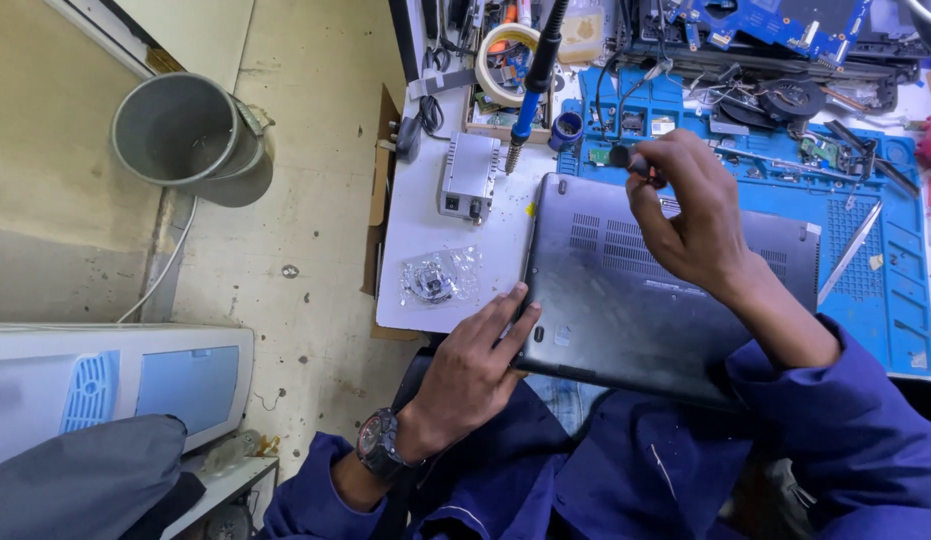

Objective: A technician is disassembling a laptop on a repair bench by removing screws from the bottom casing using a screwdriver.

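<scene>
Concrete floor w/ grey bucket at left; white table carries blue mat. Grey laptop, underside up, is laid on table edge and lap. Left hand is pressed flat on its corner, fingers spread open. Right hand fingers are closed on black screwdriver above rear edge. Clear plastic bag lies just beside laptop.

The left hand is laid flat, fingers extended, a watch worn at the wrist. The right hand is raised, fingers curled in a pinch grip.
</scene>
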